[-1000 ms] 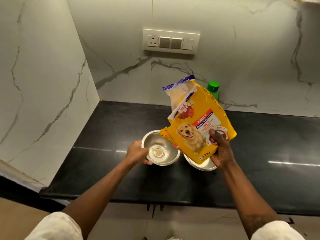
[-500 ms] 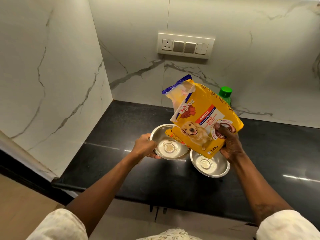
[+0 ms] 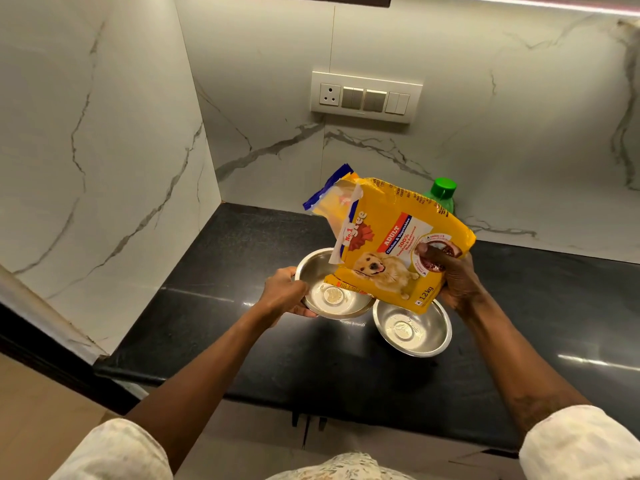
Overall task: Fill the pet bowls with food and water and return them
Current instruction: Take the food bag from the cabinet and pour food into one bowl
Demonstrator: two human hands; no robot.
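Note:
Two steel pet bowls stand side by side on the black counter (image 3: 242,341). My left hand (image 3: 284,295) grips the rim of the left bowl (image 3: 332,299), which has nothing in it. The right bowl (image 3: 412,332) also holds nothing and stands free. My right hand (image 3: 453,282) holds a yellow dog food bag (image 3: 391,244) by its lower corner, tilted left above both bowls. The bag's torn top points up and left, and no food is falling from it.
A green-capped bottle (image 3: 441,195) stands behind the bag against the marble back wall. A switch panel (image 3: 365,97) is mounted on that wall. A marble side wall closes the counter on the left. The counter's front edge runs just below the bowls.
The view has shifted, so bowls and bag sit further right and lower in frame. The right bowl, partly hidden a second ago, now shows in full. Both hands keep their grips.

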